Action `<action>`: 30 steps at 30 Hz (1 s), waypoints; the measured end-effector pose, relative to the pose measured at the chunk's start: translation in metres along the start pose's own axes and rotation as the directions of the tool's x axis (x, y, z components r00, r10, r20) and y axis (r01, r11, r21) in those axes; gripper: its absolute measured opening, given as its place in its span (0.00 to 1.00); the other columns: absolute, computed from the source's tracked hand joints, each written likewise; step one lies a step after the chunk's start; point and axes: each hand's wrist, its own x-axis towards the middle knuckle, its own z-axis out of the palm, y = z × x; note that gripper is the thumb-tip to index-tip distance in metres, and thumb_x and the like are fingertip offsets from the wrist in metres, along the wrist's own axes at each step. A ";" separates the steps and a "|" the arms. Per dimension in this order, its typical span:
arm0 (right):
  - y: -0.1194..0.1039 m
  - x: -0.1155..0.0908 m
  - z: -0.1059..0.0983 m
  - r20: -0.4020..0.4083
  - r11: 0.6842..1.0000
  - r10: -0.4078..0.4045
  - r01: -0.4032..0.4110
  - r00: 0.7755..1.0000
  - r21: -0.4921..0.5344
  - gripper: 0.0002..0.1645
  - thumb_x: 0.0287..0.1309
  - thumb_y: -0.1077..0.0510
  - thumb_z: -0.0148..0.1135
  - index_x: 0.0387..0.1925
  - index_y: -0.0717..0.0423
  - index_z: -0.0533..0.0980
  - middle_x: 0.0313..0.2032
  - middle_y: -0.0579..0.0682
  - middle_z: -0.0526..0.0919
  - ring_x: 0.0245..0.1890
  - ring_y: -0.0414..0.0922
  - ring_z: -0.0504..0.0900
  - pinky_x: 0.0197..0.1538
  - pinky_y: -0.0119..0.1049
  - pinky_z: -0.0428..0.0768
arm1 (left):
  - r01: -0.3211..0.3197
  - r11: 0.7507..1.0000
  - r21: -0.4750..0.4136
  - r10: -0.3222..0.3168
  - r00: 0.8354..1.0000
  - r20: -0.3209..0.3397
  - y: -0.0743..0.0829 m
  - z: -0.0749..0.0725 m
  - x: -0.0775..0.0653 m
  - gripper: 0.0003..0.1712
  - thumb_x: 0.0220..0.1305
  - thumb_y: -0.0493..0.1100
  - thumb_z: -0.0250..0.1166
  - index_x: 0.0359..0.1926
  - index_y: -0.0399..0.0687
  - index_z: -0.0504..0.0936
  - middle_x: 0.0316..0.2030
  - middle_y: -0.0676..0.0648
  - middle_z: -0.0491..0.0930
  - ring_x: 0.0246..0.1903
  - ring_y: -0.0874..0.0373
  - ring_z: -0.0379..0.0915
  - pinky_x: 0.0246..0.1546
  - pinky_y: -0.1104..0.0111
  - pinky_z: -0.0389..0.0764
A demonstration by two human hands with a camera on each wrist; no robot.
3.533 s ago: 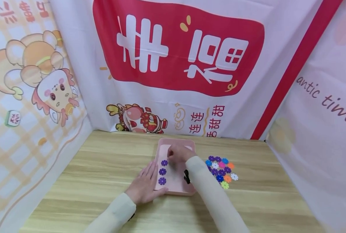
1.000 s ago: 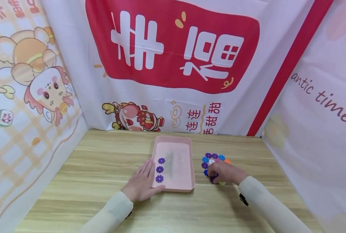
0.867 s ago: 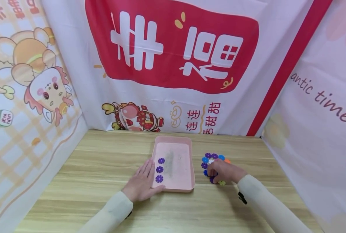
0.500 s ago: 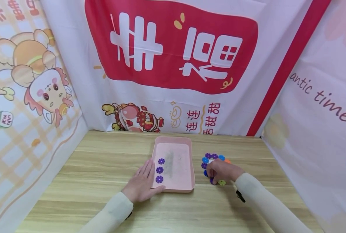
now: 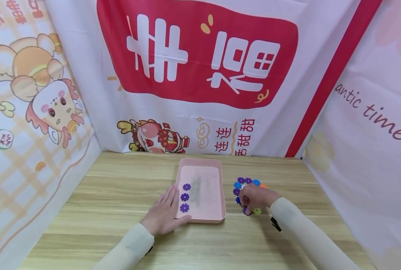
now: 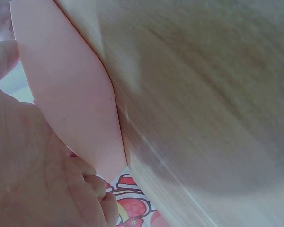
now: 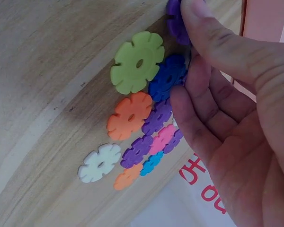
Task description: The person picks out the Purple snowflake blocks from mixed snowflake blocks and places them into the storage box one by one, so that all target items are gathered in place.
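Observation:
My left hand [image 5: 163,215] lies with its fingers extended along the left rim of a pink tray [image 5: 208,213], thumb at the near edge. Inside the tray, three purple snowflake discs [image 5: 185,197] form a column on the left side. To the right, my right hand [image 5: 258,197] is over a cluster of notched plastic discs. Its thumb presses against a purple snowflake disc [image 7: 176,23], pinched at the fingertips; the far side of that grip is hidden. Close to the hand lie a yellow-green disc [image 7: 138,63], a dark blue disc [image 7: 168,78] and an orange disc [image 7: 130,116].
More discs lie in the cluster, including a white one [image 7: 99,163], a pink one [image 7: 162,139] and light blue ones [image 5: 256,182]. The wooden table [image 5: 119,180] is bounded by printed cloth walls [image 5: 200,112] at the back and both sides.
Earlier my right hand was over the tray; it has since moved right to the disc cluster. During the last second it shifts only slightly left. My left hand stays at the tray rim.

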 end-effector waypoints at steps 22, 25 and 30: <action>-0.007 -0.010 -0.040 -0.040 0.986 -0.142 0.138 0.989 -0.092 0.10 0.61 0.65 0.75 0.26 0.49 0.87 0.28 0.41 0.87 0.27 0.35 0.79 0.35 0.29 0.83 | -0.027 1.000 0.002 0.027 1.000 -0.009 0.000 -0.003 -0.001 0.60 0.74 0.73 0.53 0.82 0.29 0.49 0.84 0.30 0.45 0.84 0.36 0.41 0.84 0.44 0.54; -0.014 -0.009 -0.053 -0.043 0.986 -0.126 0.120 0.991 -0.114 0.09 0.63 0.64 0.74 0.28 0.49 0.88 0.29 0.39 0.86 0.29 0.36 0.80 0.37 0.31 0.85 | -0.029 1.000 0.007 0.029 0.999 -0.017 -0.001 -0.003 0.000 0.60 0.74 0.73 0.54 0.82 0.29 0.50 0.84 0.30 0.45 0.84 0.35 0.42 0.84 0.44 0.54; -0.029 -0.005 -0.072 -0.053 0.986 -0.124 0.117 0.991 -0.121 0.08 0.66 0.63 0.71 0.31 0.51 0.89 0.30 0.43 0.88 0.28 0.38 0.81 0.39 0.32 0.86 | -0.021 1.000 0.017 0.021 1.000 -0.005 -0.001 0.000 0.000 0.60 0.73 0.74 0.54 0.82 0.30 0.49 0.84 0.32 0.44 0.85 0.36 0.41 0.84 0.45 0.53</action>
